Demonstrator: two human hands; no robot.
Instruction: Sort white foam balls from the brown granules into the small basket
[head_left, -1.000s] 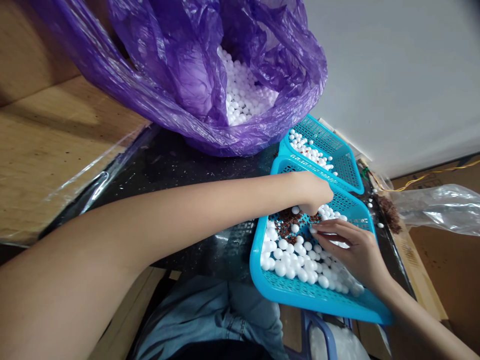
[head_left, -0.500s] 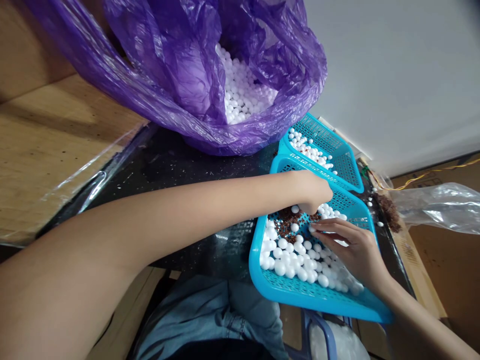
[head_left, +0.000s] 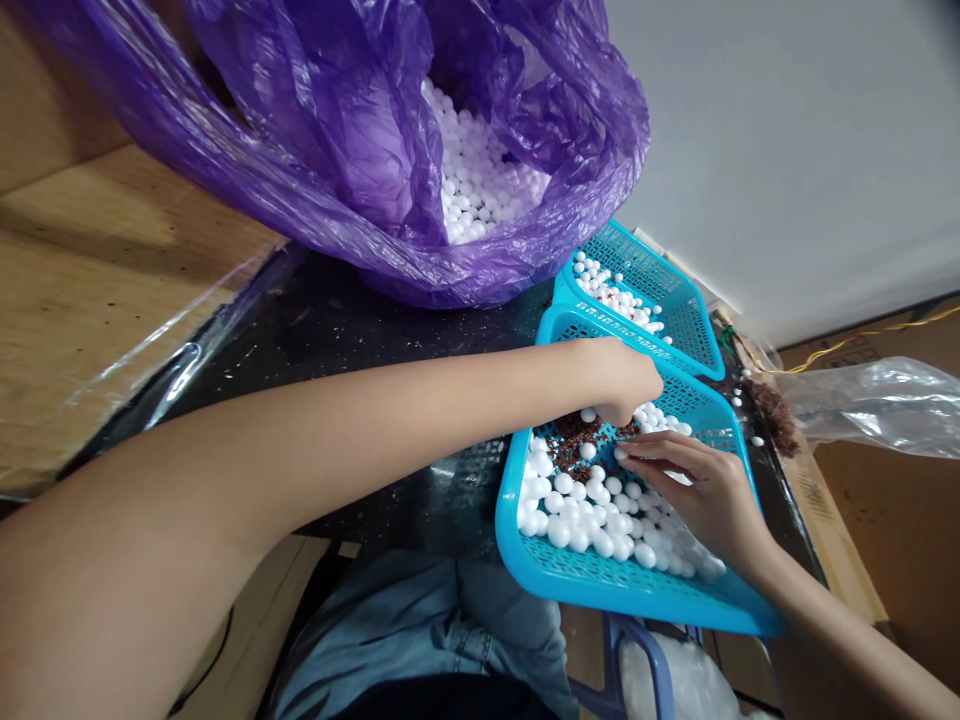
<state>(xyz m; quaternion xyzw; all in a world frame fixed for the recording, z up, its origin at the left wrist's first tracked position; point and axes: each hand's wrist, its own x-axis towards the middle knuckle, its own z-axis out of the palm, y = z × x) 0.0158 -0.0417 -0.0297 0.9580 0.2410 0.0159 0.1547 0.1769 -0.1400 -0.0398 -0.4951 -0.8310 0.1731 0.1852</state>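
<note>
Shift since the frame before: the whole view slides slightly, probably from a small head movement; against the near basket (head_left: 637, 602), both hands keep almost the same place.
Right hand (head_left: 709, 490): comes in low from the right, fingertips pinching a white ball (head_left: 621, 453) just above the basket's contents; a light fingertip hold seems to suit something so small and round.
Left hand (head_left: 630, 380): reaches across the basket from the left, bent at the wrist with the fingers pointing down; they are hidden behind the hand, so I cannot tell whether they are spread, pressed together or gripping anything.
Hands together: they sit close to each other, likely so that both can work at one spot.
Near basket: lies right in front of the person, apparently for easy reach by both arms.
Loose balls (head_left: 600, 525): heaped mostly along the basket's near side, leaving a patch of brown bits (head_left: 574, 445) around the middle.
Far basket (head_left: 694, 340): stands just behind, holding fewer balls; whether the rims touch or overlap is unclear.
Purple bag (head_left: 360, 265): gapes open on the dark tabletop (head_left: 337, 320), its rim slack, so the many balls inside look easy to get at.
</note>
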